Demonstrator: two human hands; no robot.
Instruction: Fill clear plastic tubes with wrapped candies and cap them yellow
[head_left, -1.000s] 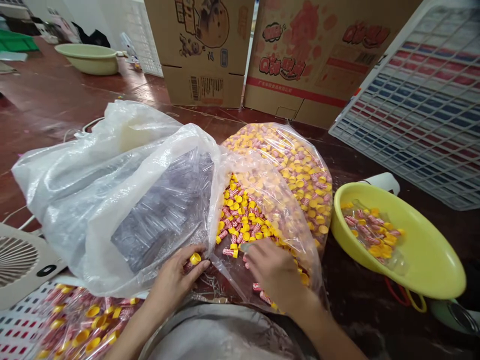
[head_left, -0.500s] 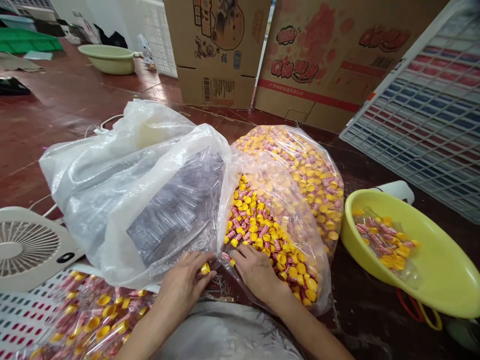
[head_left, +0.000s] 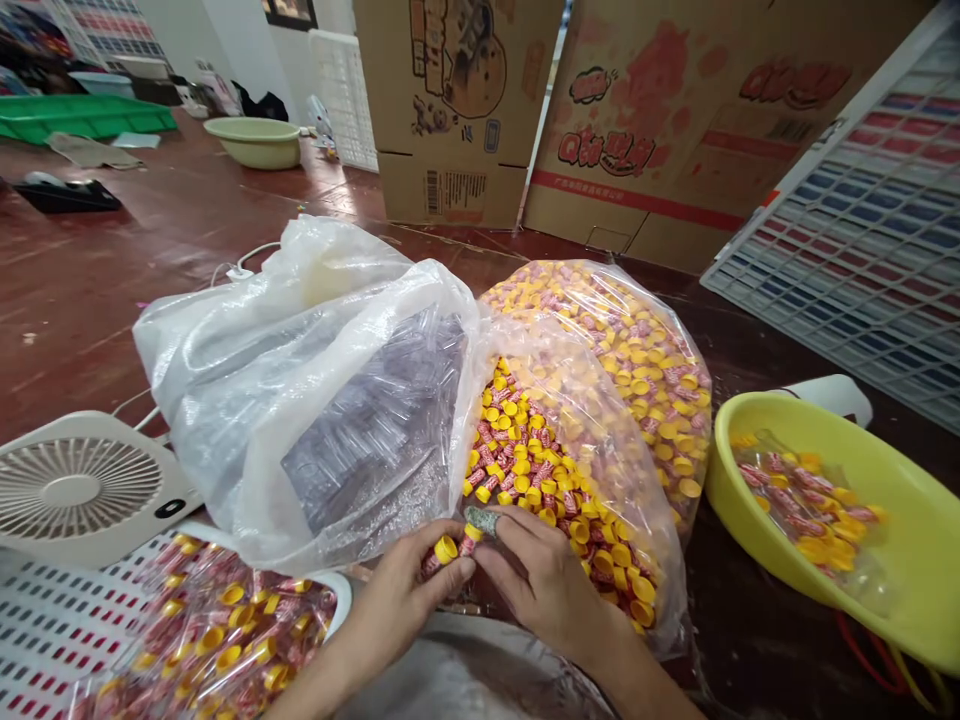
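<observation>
Meeting at lower ctr. of frame, a person's L hand (head_left: 405, 590) and R hand (head_left: 551, 585) each pinch a small item: L hand has a yellow-capped pc. (head_left: 445, 549) btwn thumb and fingers; R hand, w/ a grey covering (head_left: 481, 519) on one fingertip, grips a second pc. (head_left: 470, 540) right beside it. Just above, ctr. to R, an open clear bag (head_left: 574, 345) holds many similar pcs. (head_left: 525, 450). Ctr. L: white sack (head_left: 217, 320) w/ clear plastic pcs. (head_left: 375, 430). Lower L: white basket (head_left: 60, 620) of clear packs (head_left: 232, 640), near a fan (head_left: 79, 490). R edge: yellow basin (head_left: 915, 540).
</observation>
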